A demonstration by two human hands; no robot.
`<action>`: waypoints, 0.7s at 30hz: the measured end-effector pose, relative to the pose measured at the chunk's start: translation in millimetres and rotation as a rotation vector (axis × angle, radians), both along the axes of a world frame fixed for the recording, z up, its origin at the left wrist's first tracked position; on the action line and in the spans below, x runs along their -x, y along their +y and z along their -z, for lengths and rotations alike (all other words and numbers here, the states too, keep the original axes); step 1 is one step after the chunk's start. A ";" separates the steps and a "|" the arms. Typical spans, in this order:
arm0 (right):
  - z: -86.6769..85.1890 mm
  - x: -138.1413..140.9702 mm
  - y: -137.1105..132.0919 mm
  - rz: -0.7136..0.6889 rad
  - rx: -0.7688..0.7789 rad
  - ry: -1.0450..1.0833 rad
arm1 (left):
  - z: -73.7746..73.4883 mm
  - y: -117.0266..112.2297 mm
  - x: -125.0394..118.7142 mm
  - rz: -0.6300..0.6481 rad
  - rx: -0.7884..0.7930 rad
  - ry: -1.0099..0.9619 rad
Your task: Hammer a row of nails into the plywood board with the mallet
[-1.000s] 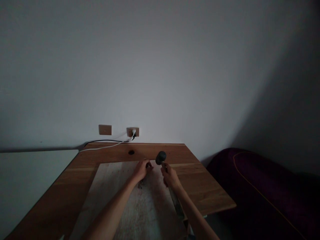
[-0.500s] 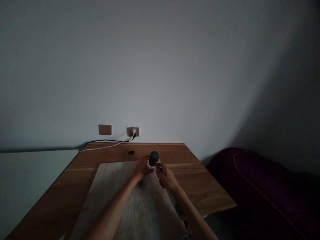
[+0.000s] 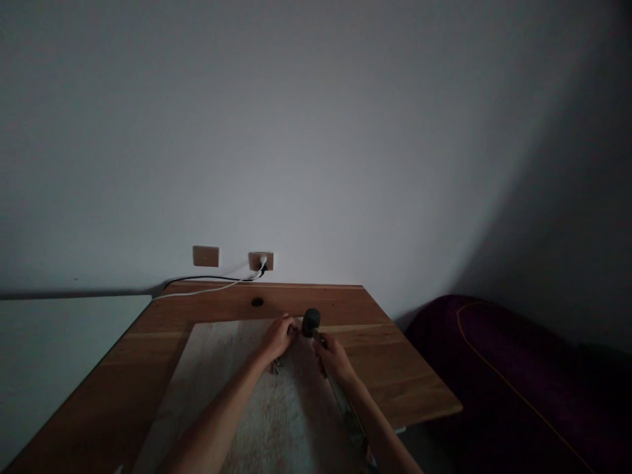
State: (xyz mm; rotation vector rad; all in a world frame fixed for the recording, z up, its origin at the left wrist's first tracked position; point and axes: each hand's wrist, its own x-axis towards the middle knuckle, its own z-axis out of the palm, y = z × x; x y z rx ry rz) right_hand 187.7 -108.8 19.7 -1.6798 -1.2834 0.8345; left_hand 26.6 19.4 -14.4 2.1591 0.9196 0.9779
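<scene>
My right hand (image 3: 333,357) is wrapped around the handle of a mallet with a dark, rounded head (image 3: 311,322). The mallet head is over the far right part of a pale, worn board (image 3: 217,368) lying on a wooden table. Just left of the head, my left hand (image 3: 280,336) is closed near the board's far edge, fingertips pinched together; what they hold, if anything, is too dark and small to name. Beside my left wrist, a few small dark pieces (image 3: 275,366) lie on the board.
The wooden table (image 3: 395,362) stands against a white wall with two outlet plates (image 3: 206,256). White and black cables (image 3: 207,291) run from one plate across the table's back. A white panel (image 3: 59,355) is at left, a purple covered piece of furniture (image 3: 474,368) at right.
The mallet head has shifted slightly right and toward me, away from my left hand. My left fingers have drawn together into a pinch, and the small pieces by the wrist show more plainly.
</scene>
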 end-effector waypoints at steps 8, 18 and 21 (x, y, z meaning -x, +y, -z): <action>-8.1 11.9 -0.1 -0.054 -0.084 0.072 | 5.6 -0.5 1.4 -0.010 0.035 -0.049; -6.5 14.2 -2.4 -0.123 -0.053 0.106 | -3.1 -3.6 -1.9 -0.018 0.011 -0.015; -3.7 14.3 -1.8 -0.066 -0.106 0.130 | -1.4 -3.6 1.2 -0.042 0.007 0.029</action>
